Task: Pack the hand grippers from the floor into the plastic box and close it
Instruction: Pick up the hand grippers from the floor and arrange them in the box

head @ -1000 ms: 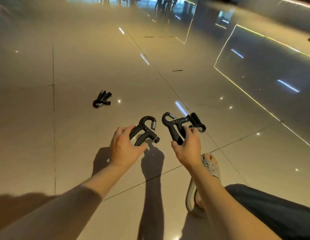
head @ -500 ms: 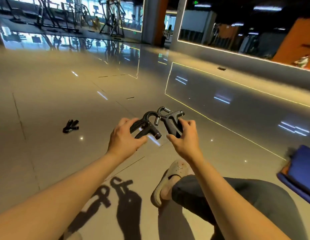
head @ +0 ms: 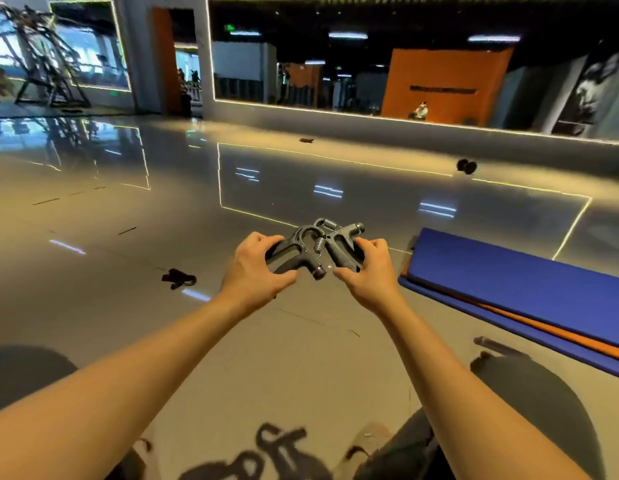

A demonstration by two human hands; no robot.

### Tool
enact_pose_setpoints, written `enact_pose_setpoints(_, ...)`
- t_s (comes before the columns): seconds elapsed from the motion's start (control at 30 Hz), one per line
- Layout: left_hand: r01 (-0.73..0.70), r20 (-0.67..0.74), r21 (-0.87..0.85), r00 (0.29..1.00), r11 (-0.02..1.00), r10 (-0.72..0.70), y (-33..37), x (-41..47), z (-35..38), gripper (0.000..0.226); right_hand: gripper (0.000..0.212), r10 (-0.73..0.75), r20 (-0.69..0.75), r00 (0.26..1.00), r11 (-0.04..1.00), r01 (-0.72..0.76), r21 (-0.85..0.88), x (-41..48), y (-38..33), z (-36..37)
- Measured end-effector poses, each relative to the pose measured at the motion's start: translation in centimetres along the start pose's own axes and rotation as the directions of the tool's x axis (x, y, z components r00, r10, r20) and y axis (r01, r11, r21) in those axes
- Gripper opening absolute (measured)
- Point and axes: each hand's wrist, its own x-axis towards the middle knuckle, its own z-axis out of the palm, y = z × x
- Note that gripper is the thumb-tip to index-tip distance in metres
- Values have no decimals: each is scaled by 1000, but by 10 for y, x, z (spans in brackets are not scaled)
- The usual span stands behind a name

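Floor (head: 93, 306) spreads open beyond left hand (head: 253, 271) clutching one gripper (head: 296, 250), right hand (head: 370, 276) another gripper (head: 343, 249); blue mat (head: 508, 271) borders right.

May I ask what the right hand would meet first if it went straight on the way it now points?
Most likely the gripper in the left hand: the right hand, holding a second gripper, points forward-left at it, and the two overlap in view. Depth is unclear; beyond is floor.
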Motion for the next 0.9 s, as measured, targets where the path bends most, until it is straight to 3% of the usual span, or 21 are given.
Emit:
enact_pose_setpoints(0.27, -100, 157, -149, 980, 984, 124, 83, -4, 103, 66, 49, 195, -86, 977, 961, -208, -184, -57, 78, -112)
enact_pose_setpoints(0.5, -160, 286, -299, 926, 941, 248, 147, 9, 196, 67, 63, 403, -234, 885, 845, -458, -277, -88, 139, -204)
enact_pose_setpoints(0.9, -176, 520, -332, 786, 927, 335, 184, 33, 366, 64, 56, 596, -400, 697, 729, -678, -94, -133, 273, -250)
